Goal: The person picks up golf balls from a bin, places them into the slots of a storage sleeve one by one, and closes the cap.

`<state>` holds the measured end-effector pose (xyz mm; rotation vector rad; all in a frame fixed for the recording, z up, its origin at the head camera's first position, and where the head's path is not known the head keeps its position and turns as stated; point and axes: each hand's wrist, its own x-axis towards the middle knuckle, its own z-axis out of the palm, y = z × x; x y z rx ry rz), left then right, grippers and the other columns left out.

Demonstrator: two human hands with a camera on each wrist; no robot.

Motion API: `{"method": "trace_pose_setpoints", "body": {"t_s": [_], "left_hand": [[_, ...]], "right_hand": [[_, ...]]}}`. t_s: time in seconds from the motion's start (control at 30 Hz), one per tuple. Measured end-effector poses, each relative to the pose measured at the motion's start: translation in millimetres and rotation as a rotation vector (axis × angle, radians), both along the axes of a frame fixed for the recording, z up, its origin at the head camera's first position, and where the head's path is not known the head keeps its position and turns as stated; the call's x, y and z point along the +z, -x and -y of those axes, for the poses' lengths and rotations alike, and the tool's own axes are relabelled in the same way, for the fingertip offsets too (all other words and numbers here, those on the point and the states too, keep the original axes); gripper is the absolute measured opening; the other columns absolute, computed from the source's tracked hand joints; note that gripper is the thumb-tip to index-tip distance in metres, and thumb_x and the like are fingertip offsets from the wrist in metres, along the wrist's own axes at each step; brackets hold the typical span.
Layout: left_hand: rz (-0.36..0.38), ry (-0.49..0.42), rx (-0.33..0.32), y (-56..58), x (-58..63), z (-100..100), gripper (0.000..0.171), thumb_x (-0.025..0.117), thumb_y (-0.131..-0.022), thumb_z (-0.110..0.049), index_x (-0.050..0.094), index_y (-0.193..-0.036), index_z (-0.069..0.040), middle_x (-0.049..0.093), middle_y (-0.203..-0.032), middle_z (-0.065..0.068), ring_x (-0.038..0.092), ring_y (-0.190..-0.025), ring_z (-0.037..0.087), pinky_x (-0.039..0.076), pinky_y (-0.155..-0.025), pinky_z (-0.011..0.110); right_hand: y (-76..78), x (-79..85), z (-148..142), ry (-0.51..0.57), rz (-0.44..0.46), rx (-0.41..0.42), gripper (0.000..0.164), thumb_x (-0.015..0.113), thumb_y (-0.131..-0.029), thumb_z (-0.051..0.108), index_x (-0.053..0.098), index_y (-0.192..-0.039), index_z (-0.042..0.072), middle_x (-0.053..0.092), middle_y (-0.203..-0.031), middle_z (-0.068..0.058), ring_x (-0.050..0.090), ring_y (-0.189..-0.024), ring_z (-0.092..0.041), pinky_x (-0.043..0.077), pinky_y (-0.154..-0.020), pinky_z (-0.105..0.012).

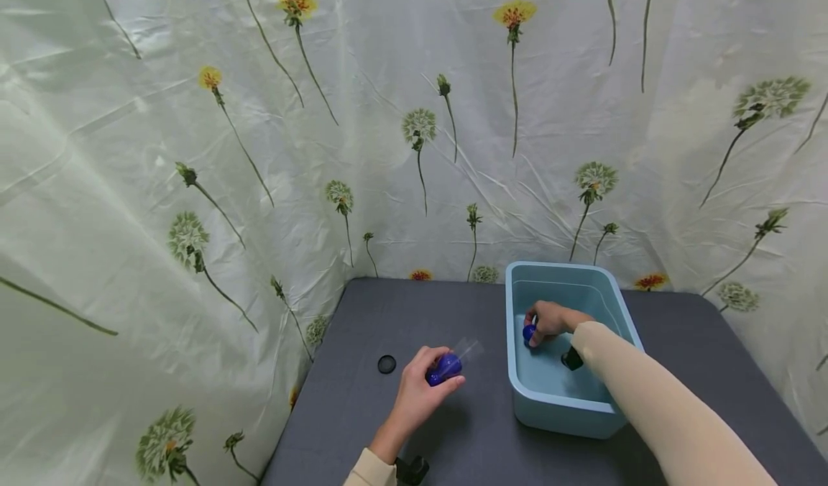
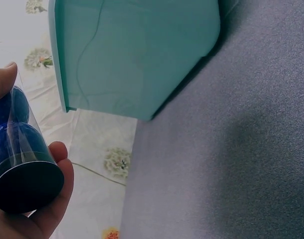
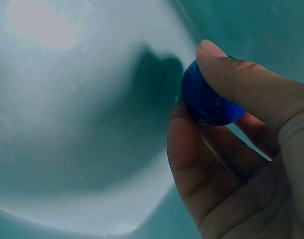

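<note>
My left hand (image 1: 414,394) grips a clear plastic tube (image 1: 468,348) above the table, left of the bin. Blue balls (image 1: 448,366) sit inside the tube. The left wrist view shows a black cap (image 2: 28,187) on the tube's near end, with fingers and thumb wrapped about its sides. Inside the light blue plastic bin (image 1: 561,401), my right hand (image 1: 551,320) pinches a single blue ball (image 1: 529,333) between thumb and fingers. In the right wrist view that blue ball (image 3: 209,99) appears low over the bin's floor; whether it touches is unclear.
A round black lid (image 1: 386,364) lies on the dark grey table (image 1: 414,313), left of my left hand. The bin's raised walls surround my right hand. A pale curtain with dandelion prints (image 1: 388,184) hangs behind the table and along its left side.
</note>
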<state>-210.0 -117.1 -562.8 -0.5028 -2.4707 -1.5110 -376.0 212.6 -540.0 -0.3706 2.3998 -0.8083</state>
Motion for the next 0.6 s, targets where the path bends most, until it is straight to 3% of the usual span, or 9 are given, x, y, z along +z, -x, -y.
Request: {"method": "trace_pose_setpoints", "body": {"t_s": [0.2,0.43,0.6], "left_hand": [[0.001,0.002,0.007,-1.2,-1.1,0.9,0.049,0.082,-0.085,-0.039,0.065,-0.127,-0.020,0.060,-0.112,-0.008,0.059,-0.099,0.015,0.053,-0.081,0.033],[-0.009,-0.004,0.005,-2.4,0.7,-0.7,0.045,0.083,-0.084,-0.036,0.064,-0.125,-0.032,0.060,-0.112,-0.010,0.059,-0.098,0.014,0.053,-0.080,0.032],[-0.006,-0.002,-0.004,-4.0,-0.1,-0.4,0.046,0.082,-0.084,-0.040,0.065,-0.126,-0.027,0.060,-0.112,-0.008,0.059,-0.098,0.014,0.053,-0.081,0.032]], "right_hand": [[-0.1,8.9,1.7,-0.033,-0.058,0.059,0.045,0.085,-0.078,0.004,0.067,-0.119,-0.003,0.066,-0.103,-0.010,0.064,-0.089,-0.022,0.056,-0.069,-0.036],[-4.7,26.1,3.2,-0.058,-0.144,0.113,0.046,0.084,-0.080,0.005,0.067,-0.121,-0.005,0.069,-0.102,-0.010,0.065,-0.086,-0.020,0.056,-0.067,-0.034],[-12.4,34.5,3.8,-0.053,-0.166,0.144,0.044,0.083,-0.081,0.006,0.067,-0.121,-0.004,0.069,-0.103,-0.009,0.065,-0.088,-0.020,0.056,-0.067,-0.035]]}}
